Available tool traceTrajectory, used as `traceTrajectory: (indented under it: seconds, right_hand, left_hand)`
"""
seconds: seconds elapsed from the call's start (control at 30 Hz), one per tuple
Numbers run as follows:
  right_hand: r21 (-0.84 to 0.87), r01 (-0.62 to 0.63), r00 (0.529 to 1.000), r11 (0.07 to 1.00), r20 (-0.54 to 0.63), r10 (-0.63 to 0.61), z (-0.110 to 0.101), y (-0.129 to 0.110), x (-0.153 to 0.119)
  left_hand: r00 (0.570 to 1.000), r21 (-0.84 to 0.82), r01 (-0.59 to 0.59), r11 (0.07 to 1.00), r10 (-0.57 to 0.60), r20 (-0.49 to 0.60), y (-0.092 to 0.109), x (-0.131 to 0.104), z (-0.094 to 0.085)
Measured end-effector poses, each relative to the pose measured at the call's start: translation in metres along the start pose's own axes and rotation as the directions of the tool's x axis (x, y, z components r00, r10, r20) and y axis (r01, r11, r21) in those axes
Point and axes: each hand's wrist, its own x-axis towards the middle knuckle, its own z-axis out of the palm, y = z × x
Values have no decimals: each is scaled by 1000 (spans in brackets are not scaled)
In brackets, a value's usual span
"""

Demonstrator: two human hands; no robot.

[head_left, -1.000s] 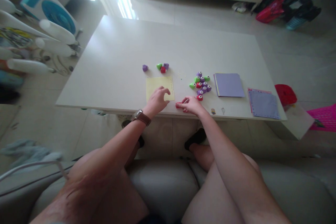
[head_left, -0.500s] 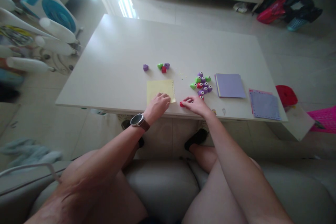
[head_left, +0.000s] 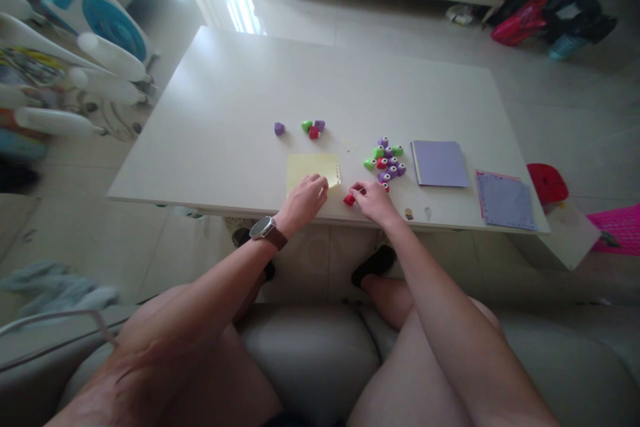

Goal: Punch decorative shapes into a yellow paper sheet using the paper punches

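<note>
My left hand, wearing a wristwatch, pinches the lower right part of a yellow sheet of paper. Along the sheet's right edge runs a row of small punched marks, and that edge is slightly lifted. Just to the right, my right hand has its thumb and fingers closed on a small red craft punch at the table's front edge. Beyond that hand is a cluster of green, red and purple craft punches. Part of the sheet is hidden under my left hand.
Farther back on the white table are a lone purple punch and a small group with a green punch. Tiny paper bits lie near them. A purple paper stack and bluish-purple sheets lie to the right, with two small stickers in front.
The yellow sheet has shifted right, and its right edge has come up off the table. My right hand has tilted the red punch and moved slightly right.
</note>
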Motion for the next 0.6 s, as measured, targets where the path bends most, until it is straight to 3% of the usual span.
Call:
traceTrajectory:
  seconds: [0.13,0.3,0.37,0.43,0.5,0.53,0.6]
  right_hand:
    - [-32,75,997,997,-30,-76,5,-2,-3]
    - [-49,227,970,973,101,-221,9,-3,-7]
    - [-86,236,967,968,119,-225,8,-4,-8]
    - [-112,212,973,971,116,-199,7,-5,-8]
    - [-121,190,978,974,115,-177,6,-6,-7]
    - [-121,183,979,976,114,-169,6,-7,-7]
    - [-114,187,979,976,109,-175,7,-8,-7]
  left_hand:
    - [1000,21,-14,1000,13,23,0,-1,1]
    - [997,67,-13,998,8,73,-4,-1,4]
    - [999,9,-7,1000,6,49,2,1,-1]
    - [999,-158,-2,987,8,39,20,-1,-15]
    - [977,-457,19,889,80,196,50,-11,-36]
    - [947,-605,53,794,152,284,67,-21,-49]
    - [902,-797,164,581,239,360,97,-47,-77]
